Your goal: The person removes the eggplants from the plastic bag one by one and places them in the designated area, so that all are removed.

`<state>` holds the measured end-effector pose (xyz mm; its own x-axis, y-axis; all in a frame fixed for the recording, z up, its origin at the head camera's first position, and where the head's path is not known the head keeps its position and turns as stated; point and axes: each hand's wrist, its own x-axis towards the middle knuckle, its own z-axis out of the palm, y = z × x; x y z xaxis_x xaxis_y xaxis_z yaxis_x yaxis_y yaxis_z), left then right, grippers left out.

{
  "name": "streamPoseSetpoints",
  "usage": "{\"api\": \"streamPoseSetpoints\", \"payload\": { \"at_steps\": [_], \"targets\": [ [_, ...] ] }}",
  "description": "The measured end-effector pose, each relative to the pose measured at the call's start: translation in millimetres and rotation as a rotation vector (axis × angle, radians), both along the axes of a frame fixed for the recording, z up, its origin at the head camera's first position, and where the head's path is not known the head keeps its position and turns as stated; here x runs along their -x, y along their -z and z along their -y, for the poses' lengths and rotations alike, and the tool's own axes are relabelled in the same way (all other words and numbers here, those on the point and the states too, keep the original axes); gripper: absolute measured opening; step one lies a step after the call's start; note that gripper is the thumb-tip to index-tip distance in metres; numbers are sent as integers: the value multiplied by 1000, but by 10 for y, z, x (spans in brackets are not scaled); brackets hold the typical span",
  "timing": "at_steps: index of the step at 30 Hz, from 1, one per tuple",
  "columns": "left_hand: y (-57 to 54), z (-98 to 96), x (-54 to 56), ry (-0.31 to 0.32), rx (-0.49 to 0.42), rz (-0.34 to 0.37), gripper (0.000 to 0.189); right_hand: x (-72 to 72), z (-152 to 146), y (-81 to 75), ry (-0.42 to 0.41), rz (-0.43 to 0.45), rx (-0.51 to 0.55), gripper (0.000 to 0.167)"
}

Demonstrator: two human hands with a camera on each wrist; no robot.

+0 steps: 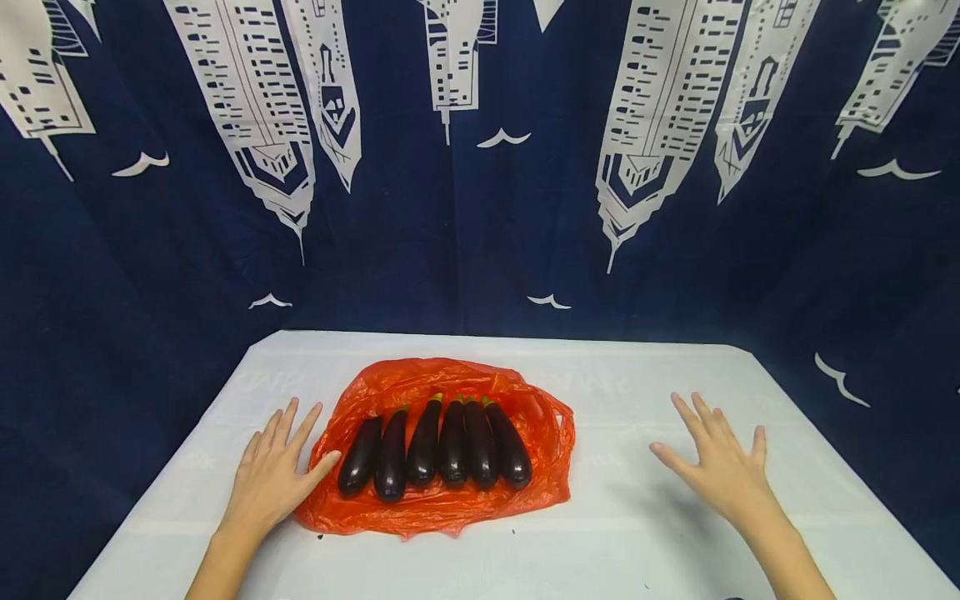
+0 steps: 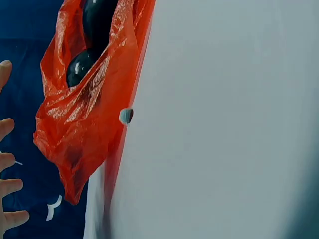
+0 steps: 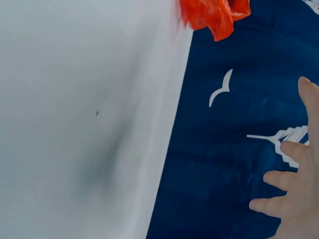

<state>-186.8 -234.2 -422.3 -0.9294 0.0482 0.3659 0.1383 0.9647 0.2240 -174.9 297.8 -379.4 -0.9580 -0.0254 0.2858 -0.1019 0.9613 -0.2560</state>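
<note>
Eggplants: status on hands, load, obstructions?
Left hand empty, beside red bag. Right hand empty, well apart from it. Six eggplants lined up on bag; nothing over them in head view.

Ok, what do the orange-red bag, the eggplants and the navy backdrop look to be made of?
Orange-red bag: thin, glossy plastic film, judging by its fine crinkles and bright highlights.
Eggplants: apparently real vegetables with smooth, shiny dark skin and greenish stem ends, though imitations can't be ruled out by look alone.
Navy backdrop: probably matte printed cloth, going by its soft creases.
</note>
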Motion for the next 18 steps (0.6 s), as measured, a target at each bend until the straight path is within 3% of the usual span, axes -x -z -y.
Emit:
{"api": "streamPoseSetpoints", "payload": {
  "at_steps": [12,18],
  "targets": [
    [8,-101,46,-13,-78,31,71,-14,213,-49,-36,-44,76,76],
    [41,-168,66,-25,-130,-43,64,-13,316,-71,-74,-148,124,64]
  ]
}}
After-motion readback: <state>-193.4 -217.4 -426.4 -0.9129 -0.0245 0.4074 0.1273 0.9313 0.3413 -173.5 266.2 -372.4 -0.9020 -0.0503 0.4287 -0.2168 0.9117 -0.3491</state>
